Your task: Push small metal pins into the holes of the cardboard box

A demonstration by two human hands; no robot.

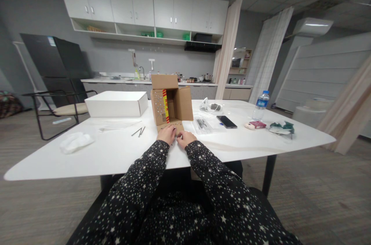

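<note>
An open cardboard box (185, 105) stands on the white table with its opening toward me and its flaps spread. Small pale round pieces dot its left flap, beside a red and yellow strip. My left hand (166, 135) is at the lower front flap (166, 126), fingers curled in a pinch. Close by on the right, my right hand (187, 139) also has its fingers pinched together near that flap's front edge. Whatever lies between the fingertips is too small to make out. To the left lie a few thin metal rods (141, 131), possibly screws or nails.
A long white box (117, 104) stands at the back left, with a crumpled white bag (77, 142) nearer me. Rightward are a clear plastic case (213, 126) with dark tools, a phone (227, 121), a red packet (257, 125), a water bottle (261, 105) and a green-and-white bundle (281, 128).
</note>
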